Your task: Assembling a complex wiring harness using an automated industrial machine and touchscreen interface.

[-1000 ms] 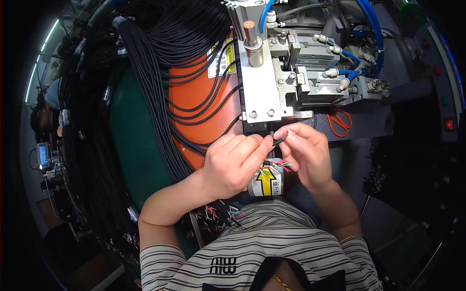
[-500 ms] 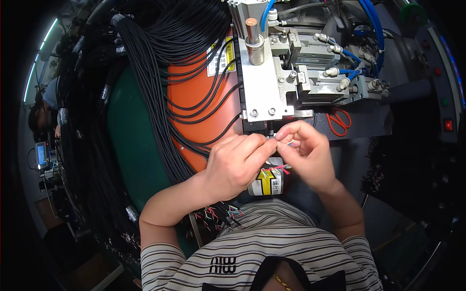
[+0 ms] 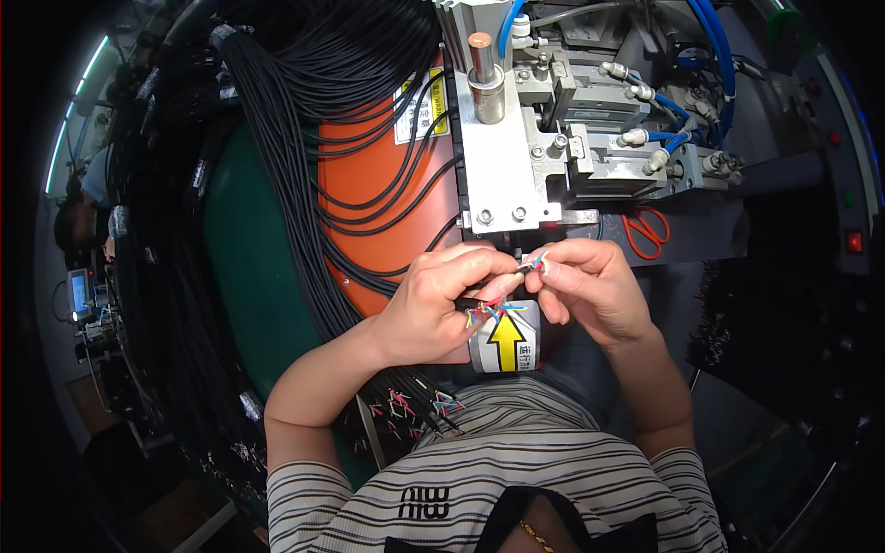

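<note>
My left hand point(image 3: 426, 302) is closed around black cables in front of the machine. Thumb and forefinger pinch one black cable end point(image 3: 527, 268), whose thin coloured wires point(image 3: 541, 259) point to the right. Lower in the same hand, more cable ends stick out with red, blue and yellow wires point(image 3: 489, 311). My right hand point(image 3: 595, 293) meets it from the right, its thumb and forefinger closed on the fanned wires of that one cable. Both hands hover just below the metal plate point(image 3: 496, 175) of the machine. The cable parts inside my left palm are hidden.
A thick bundle of black cables point(image 3: 286, 157) runs over an orange panel point(image 3: 387, 189) and a green surface point(image 3: 244, 221). Red-handled scissors point(image 3: 648, 232) lie right of the machine. Pneumatic cylinders point(image 3: 604, 106) with blue hoses point(image 3: 724, 55) stand behind. Below my hands is a yellow arrow label point(image 3: 506, 343).
My hands have come slightly away from the machine, and the pinched cable end with its coloured wires now shows between them. The other wire ends have shifted left with my left hand.
</note>
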